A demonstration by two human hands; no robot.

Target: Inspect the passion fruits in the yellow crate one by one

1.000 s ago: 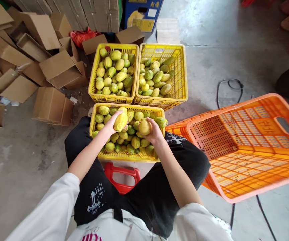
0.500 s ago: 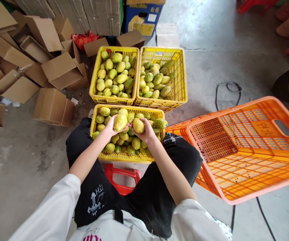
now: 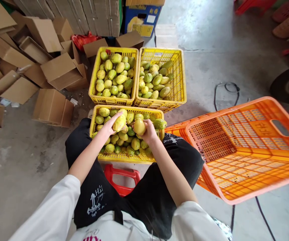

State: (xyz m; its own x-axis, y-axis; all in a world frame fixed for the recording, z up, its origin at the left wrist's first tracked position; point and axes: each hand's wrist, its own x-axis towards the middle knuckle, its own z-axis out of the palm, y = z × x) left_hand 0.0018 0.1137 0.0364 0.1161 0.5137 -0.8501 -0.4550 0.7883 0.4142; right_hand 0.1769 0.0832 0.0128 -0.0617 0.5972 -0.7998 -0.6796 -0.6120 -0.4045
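Note:
My left hand is closed around a yellow-green papaya, holding it above the near yellow crate. In my right hand is a second, rounder yellow papaya, gripped at its side with the fingers partly hidden behind it. A small gap separates the two fruits. Beneath both hands, many green and yellow papayas fill the near crate. One long greenish papaya lies at its right rim, just beyond my right hand.
Behind stand two more yellow crates, left and right, both holding papayas. A large orange crate leans at my right. Empty cardboard boxes lie piled on the left. A red stool shows between my legs. Black cable lies on the floor.
My hands have moved slightly apart, and each papaya has turned a little in its grip. The crates stand as before.

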